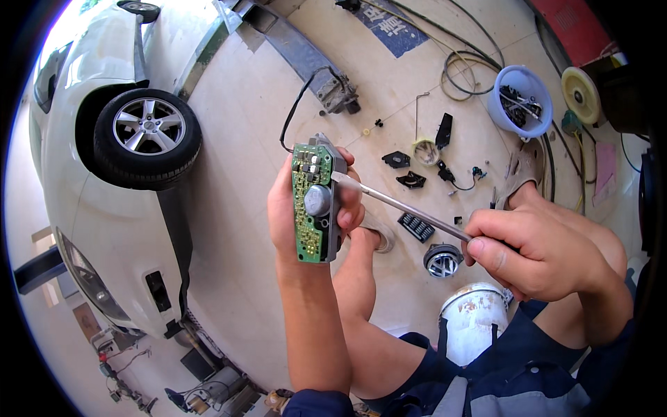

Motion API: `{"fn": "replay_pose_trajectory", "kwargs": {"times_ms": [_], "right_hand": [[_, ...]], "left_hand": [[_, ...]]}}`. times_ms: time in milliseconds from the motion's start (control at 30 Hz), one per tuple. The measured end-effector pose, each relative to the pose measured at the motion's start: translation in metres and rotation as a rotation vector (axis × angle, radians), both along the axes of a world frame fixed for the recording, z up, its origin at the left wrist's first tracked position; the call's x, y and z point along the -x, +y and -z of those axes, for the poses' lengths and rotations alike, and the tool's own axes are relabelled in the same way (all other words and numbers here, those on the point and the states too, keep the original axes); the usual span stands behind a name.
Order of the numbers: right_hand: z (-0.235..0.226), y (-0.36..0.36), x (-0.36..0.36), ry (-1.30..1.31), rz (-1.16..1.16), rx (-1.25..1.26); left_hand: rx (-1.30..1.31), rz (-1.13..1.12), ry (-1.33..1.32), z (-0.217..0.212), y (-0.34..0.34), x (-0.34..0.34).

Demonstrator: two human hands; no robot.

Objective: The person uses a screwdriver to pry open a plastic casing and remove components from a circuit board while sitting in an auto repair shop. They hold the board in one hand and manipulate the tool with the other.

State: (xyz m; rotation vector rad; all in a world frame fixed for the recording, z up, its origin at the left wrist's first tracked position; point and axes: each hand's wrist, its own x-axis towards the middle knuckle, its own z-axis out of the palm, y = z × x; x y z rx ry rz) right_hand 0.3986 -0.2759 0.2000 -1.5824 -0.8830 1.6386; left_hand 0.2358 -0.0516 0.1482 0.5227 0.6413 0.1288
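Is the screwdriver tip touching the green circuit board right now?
No, the screwdriver in the right hand meets the grey housing beside the green circuit board, held by the left hand.

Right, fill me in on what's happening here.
A person sits on the tiled floor beside a white car. The left hand holds up a grey module with a green circuit board. The right hand holds a screwdriver, its tip against the module's upper edge. Small black parts and a blue bowl lie on the floor beyond.
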Motion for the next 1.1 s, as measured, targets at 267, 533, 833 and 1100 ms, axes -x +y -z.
{"fn": "replay_pose_trajectory", "kwargs": {"times_ms": [267, 533, 833, 1100], "right_hand": [[0.0, 0.002, 0.005, -0.116, -0.041, -0.017], [0.017, 0.003, 0.036, -0.145, 0.077, -0.052], [0.031, 0.007, 0.048, -0.212, 0.128, -0.056], [0.039, 0.012, 0.054, -0.238, 0.133, -0.031]], "left_hand": [[-0.433, -0.095, 0.295, -0.005, -0.008, -0.007], [-0.712, -0.254, 0.391, 0.009, -0.023, -0.017], [-0.718, -0.305, 0.452, 0.025, -0.032, -0.018], [-0.607, -0.365, 0.428, 0.034, -0.036, -0.017]]}}
